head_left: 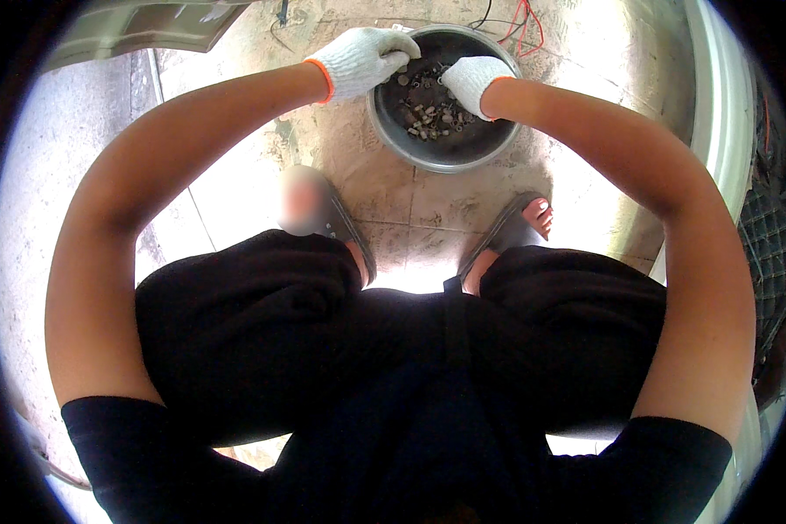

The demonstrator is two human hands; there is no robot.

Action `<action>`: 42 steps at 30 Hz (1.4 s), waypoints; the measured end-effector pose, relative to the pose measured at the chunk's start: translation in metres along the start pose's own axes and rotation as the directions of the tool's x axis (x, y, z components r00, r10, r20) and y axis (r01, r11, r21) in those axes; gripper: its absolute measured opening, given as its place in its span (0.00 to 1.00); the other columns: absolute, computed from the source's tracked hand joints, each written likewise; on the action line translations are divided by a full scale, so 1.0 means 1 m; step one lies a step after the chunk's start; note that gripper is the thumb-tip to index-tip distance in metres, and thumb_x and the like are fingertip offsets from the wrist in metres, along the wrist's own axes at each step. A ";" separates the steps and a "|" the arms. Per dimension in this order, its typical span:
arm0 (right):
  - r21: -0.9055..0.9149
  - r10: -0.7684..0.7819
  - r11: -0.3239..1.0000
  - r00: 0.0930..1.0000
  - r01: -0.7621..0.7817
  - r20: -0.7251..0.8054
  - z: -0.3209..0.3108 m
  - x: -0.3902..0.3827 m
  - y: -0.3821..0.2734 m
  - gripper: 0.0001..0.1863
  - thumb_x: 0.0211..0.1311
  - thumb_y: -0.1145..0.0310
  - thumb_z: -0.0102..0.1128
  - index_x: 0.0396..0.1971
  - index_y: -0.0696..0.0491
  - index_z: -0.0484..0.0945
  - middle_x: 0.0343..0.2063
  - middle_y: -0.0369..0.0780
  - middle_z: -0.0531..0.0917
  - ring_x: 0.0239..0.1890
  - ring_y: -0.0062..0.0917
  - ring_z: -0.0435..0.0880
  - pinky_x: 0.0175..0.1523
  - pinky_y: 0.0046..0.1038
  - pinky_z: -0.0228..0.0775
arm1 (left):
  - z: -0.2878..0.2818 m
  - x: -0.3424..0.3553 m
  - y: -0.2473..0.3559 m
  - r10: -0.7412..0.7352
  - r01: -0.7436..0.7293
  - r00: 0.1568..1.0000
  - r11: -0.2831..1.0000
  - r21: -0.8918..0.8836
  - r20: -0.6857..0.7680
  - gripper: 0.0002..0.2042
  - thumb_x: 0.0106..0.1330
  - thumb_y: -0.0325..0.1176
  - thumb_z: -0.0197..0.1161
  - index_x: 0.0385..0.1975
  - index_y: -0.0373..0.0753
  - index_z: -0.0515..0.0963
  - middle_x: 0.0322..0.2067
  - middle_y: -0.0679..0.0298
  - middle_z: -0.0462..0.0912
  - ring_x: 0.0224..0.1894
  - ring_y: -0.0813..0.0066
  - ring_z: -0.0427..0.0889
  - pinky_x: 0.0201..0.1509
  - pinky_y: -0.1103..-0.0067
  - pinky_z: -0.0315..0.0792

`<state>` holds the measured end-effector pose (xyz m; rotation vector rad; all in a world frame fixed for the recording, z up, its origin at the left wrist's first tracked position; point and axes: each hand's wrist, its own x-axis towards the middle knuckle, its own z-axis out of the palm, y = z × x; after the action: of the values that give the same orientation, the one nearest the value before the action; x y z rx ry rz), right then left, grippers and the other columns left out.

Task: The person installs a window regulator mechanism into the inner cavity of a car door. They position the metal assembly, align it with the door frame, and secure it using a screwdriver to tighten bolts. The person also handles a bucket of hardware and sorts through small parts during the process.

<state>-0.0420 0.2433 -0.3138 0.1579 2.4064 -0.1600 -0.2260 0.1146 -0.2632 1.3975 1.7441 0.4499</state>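
Note:
A round dark basin (445, 164) stands on the floor beyond my feet, with several small metal pieces (428, 122) that look like nuts and bolts scattered over its bottom. Both my hands wear white knitted gloves with orange cuffs. At the basin's left rim, my left hand (367, 63) has its fingers bent together; whatever they pinch does not show clearly. Reaching inside from the right, my right hand (477, 83) is closed among the small parts, its fingertips mostly hidden by the glove.
Red wires (524, 31) and a thin black cable lie on the tiled floor behind the basin. A pale panel (148, 31) juts in at the far left. Along the right side runs a white curved edge (725, 105). My sandalled feet flank the near side.

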 end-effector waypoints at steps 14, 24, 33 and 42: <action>0.585 0.074 0.784 0.967 -0.207 0.243 -0.076 -0.030 0.024 0.13 0.50 0.73 0.63 0.36 0.59 0.86 0.28 0.48 0.87 0.25 0.30 0.90 0.32 0.32 0.82 | -0.001 0.001 0.002 0.069 -0.072 0.981 0.997 -0.009 -0.184 0.14 0.70 0.38 0.56 0.50 0.42 0.83 0.43 0.55 0.88 0.45 0.60 0.87 0.55 0.71 0.79; -0.042 -0.292 0.955 0.955 0.294 0.050 -0.018 -0.013 0.006 0.17 0.44 0.76 0.69 0.39 0.50 0.87 0.36 0.46 0.89 0.43 0.43 0.89 0.44 0.40 0.83 | 0.000 0.006 0.002 0.048 -0.043 0.978 0.999 0.027 -0.204 0.15 0.70 0.38 0.56 0.50 0.42 0.84 0.42 0.55 0.88 0.45 0.60 0.87 0.54 0.71 0.79; -0.228 -0.409 0.889 0.912 0.397 -0.008 0.012 -0.017 -0.002 0.09 0.56 0.73 0.62 0.34 0.51 0.89 0.37 0.44 0.89 0.42 0.41 0.90 0.44 0.39 0.83 | 0.001 0.009 0.003 0.078 -0.079 0.969 0.997 0.003 -0.234 0.15 0.69 0.38 0.56 0.49 0.43 0.84 0.40 0.56 0.88 0.44 0.62 0.87 0.54 0.72 0.80; -0.118 -0.317 0.933 0.931 0.341 0.182 -0.017 -0.019 0.005 0.10 0.50 0.69 0.67 0.33 0.53 0.89 0.31 0.48 0.89 0.38 0.43 0.90 0.41 0.39 0.83 | 0.002 0.006 0.007 0.060 -0.066 0.976 0.998 -0.023 -0.208 0.14 0.69 0.37 0.56 0.49 0.43 0.84 0.42 0.57 0.88 0.43 0.66 0.87 0.53 0.73 0.80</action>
<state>-0.0381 0.2500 -0.2884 -0.3201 2.2567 -0.1412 -0.2201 0.1217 -0.2614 1.4299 1.8541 0.6747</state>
